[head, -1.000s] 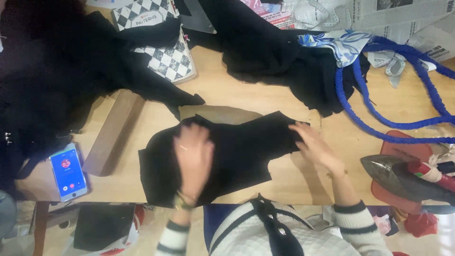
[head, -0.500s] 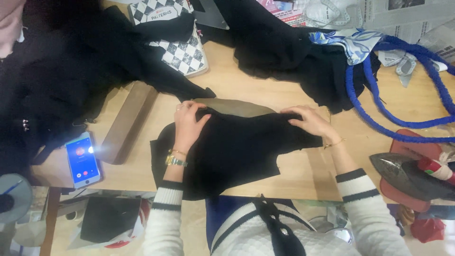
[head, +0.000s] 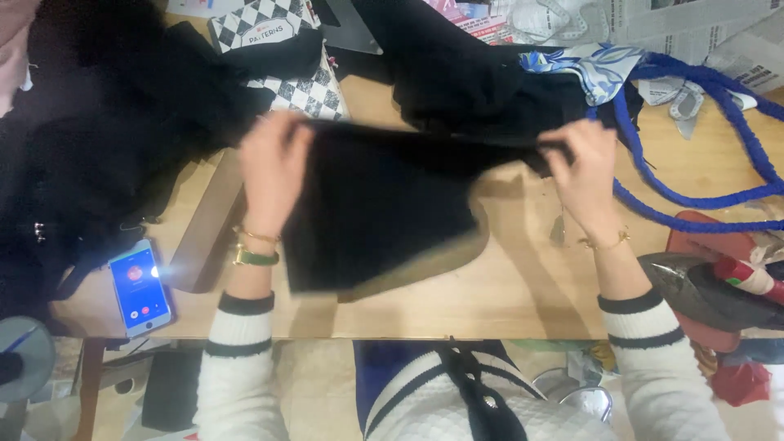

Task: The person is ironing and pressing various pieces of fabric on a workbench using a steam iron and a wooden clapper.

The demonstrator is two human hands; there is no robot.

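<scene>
Lifted since earlier off the desk (head: 523, 302), black fabric piece (head: 384, 204) stretched between clenched left hand (head: 273, 167) and right hand (head: 584, 171), near its middle.

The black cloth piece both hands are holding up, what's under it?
Under the black cloth, a tan paper piece peeks out along its lower right edge, lying on the wooden table. How far the paper runs beneath is hidden. The left hand and right hand grip its top edge.

Matt black cloth piece (head: 384, 204) — on a smooth, pale wood table (head: 523, 302).
</scene>
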